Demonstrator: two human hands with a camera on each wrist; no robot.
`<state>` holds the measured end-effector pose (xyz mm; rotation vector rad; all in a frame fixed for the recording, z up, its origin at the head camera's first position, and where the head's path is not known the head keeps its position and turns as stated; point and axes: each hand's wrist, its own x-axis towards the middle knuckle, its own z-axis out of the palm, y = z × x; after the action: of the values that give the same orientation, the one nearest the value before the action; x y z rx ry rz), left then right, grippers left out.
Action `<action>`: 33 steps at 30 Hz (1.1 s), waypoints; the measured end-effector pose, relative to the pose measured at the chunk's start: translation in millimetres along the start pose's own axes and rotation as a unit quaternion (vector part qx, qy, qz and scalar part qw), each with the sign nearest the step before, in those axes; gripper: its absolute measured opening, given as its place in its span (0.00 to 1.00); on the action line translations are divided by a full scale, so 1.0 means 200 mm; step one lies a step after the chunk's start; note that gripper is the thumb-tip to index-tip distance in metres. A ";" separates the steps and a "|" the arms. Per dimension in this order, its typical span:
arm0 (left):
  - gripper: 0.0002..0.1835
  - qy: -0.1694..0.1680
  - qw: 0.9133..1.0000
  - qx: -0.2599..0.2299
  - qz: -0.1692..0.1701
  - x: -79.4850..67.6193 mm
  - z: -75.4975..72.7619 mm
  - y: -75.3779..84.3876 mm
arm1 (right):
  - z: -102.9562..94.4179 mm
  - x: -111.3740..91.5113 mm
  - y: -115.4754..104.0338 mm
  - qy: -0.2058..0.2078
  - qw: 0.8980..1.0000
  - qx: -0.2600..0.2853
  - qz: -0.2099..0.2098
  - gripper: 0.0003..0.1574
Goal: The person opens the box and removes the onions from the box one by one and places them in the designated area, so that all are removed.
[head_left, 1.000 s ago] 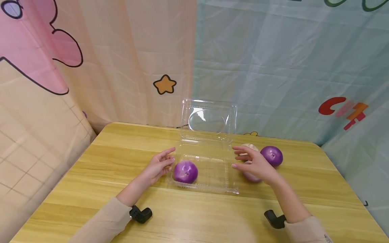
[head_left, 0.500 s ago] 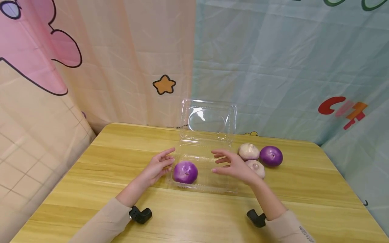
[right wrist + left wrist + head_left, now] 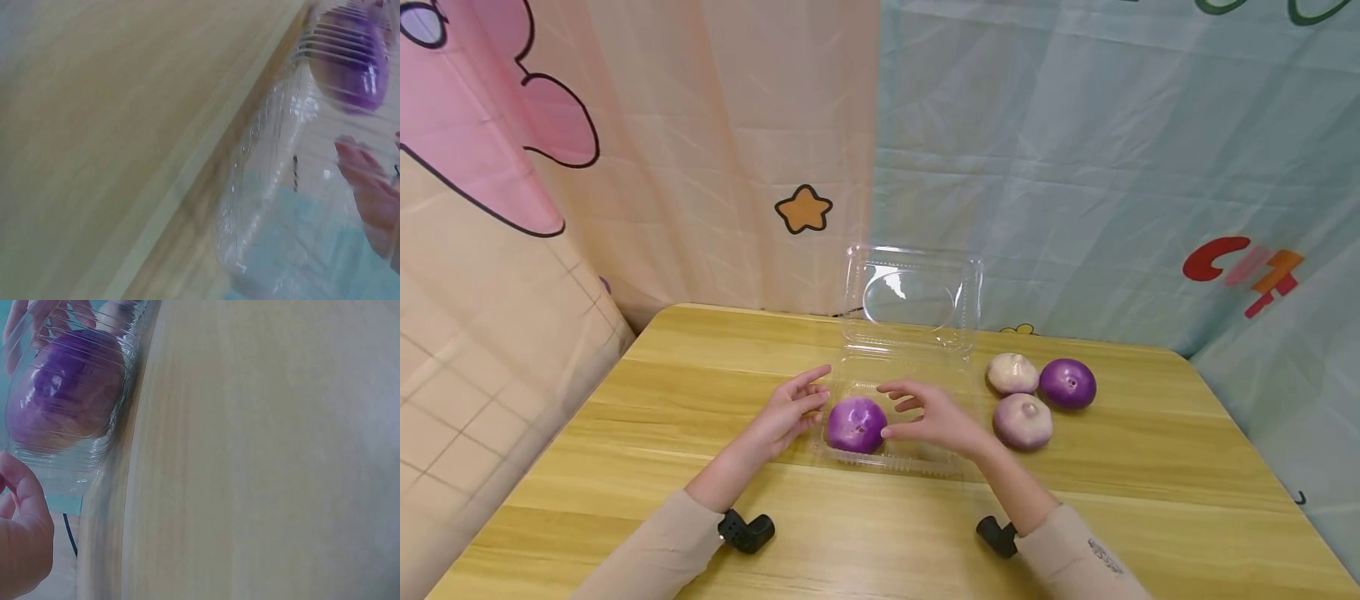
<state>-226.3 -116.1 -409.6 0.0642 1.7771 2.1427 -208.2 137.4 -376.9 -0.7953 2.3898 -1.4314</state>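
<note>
A clear plastic clamshell box stands on the wooden table with its lid raised at the back. Inside its left end sits a round, glossy purple vegetable, turnip- or onion-like. My left hand is at the box's left side, fingers loosely bent beside the wall; the left wrist view shows its fingertips right by the plastic. Over the box's open base is my right hand, its fingers spread and slightly bent, with the thumb tip at the purple vegetable's right side. Nothing is gripped in it.
Right of the box lie a purple vegetable and two purple-and-white ones, a paler vegetable behind and a stubby-topped vegetable in front. A printed curtain hangs behind the table.
My right hand has moved left from beside the loose vegetables, across the box, to the purple one inside it. The left hand has stayed in place.
</note>
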 end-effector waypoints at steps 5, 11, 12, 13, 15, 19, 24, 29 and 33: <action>0.29 0.003 1.000 0.000 0.000 0.00 0.00 0.00 | 0.05 0.05 -0.01 -0.013 1.000 0.005 -0.001 0.38; 0.29 0.008 1.000 0.004 -0.003 0.00 0.00 0.01 | 0.09 0.08 -0.02 -0.021 1.000 0.000 0.005 0.38; 0.29 0.008 1.000 0.004 -0.004 0.00 0.01 0.00 | 0.09 0.09 -0.02 -0.022 1.000 -0.004 0.001 0.38; 0.29 0.007 1.000 0.006 -0.003 0.00 0.00 0.00 | 0.10 0.09 -0.02 -0.023 1.000 -0.009 0.000 0.38; 0.29 0.006 1.000 0.005 -0.004 0.00 0.00 0.00 | 0.11 0.10 -0.01 -0.023 1.000 -0.017 -0.001 0.38; 0.29 0.003 1.000 0.007 -0.003 0.00 0.00 0.00 | 0.12 0.11 -0.01 -0.024 0.999 -0.024 0.012 0.39; 0.29 0.002 1.000 0.011 -0.001 0.00 0.00 0.01 | 0.13 0.12 -0.02 -0.025 0.999 -0.036 0.021 0.40; 0.29 0.003 1.000 0.014 -0.002 0.00 0.00 0.01 | 0.14 0.12 -0.01 -0.025 0.998 -0.048 0.021 0.40; 0.29 0.005 1.000 0.012 -0.004 0.00 0.00 0.00 | 0.15 0.12 -0.01 -0.023 0.998 -0.053 0.020 0.40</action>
<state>-226.6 -116.1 -409.3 0.0527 1.8052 2.1196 -213.5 100.4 -388.8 -0.7913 2.4489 -1.2662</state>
